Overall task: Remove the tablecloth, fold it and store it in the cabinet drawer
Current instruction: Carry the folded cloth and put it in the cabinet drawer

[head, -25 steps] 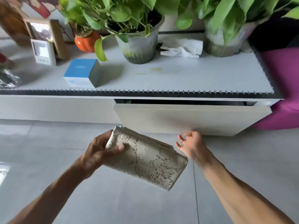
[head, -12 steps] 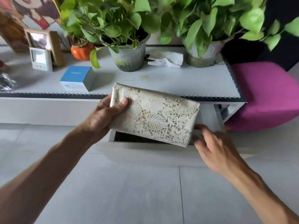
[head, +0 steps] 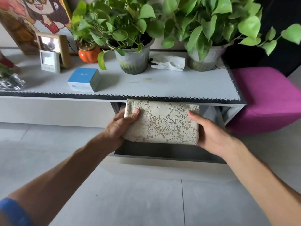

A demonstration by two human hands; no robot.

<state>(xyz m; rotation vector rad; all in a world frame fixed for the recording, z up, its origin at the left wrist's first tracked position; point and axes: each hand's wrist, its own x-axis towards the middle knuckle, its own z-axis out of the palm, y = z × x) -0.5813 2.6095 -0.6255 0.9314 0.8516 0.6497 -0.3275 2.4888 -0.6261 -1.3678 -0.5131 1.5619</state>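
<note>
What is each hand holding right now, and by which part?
Both hold the folded tablecloth above the open drawer: the left hand grips its left end, thumb on top; the right hand holds its right end.

Now gripped by 2 hands: right hand (head: 210, 132), off the drawer front since 0.5 s ago, holding the right end of the folded cream lace tablecloth (head: 162, 122) beside the left hand (head: 121, 126). Lowered over the pulled-open grey cabinet drawer (head: 162, 154).
</note>
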